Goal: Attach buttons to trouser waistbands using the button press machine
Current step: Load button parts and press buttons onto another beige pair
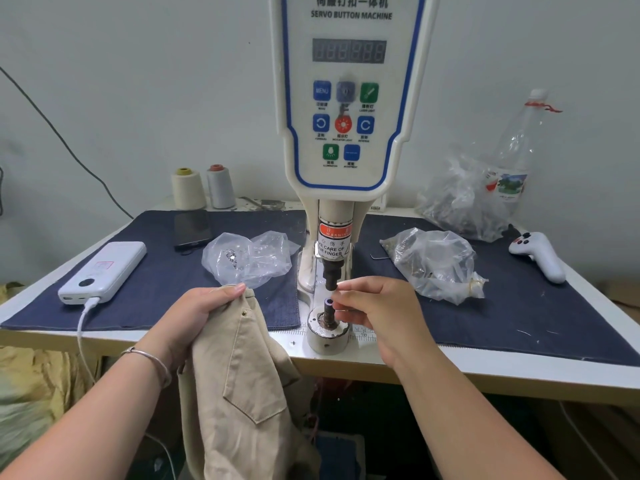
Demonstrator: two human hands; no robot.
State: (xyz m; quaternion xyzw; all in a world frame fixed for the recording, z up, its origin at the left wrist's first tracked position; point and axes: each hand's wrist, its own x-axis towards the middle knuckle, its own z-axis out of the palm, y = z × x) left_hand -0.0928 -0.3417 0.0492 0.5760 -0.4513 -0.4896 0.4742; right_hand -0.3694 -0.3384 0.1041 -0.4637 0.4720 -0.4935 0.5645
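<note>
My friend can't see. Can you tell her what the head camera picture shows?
A person's right hand reaches its fingertips to the lower die of a servo button machine, while the left hand grips beige trousers at the table edge. Plastic bags lie on either side.

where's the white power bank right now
In the head view the white power bank lies on the left of the dark blue mat, near the table's left edge, in front of the black phone.

beige trousers (242, 368) hang over the table's (519, 372) front edge, beside the white button machine (349, 98).
</note>
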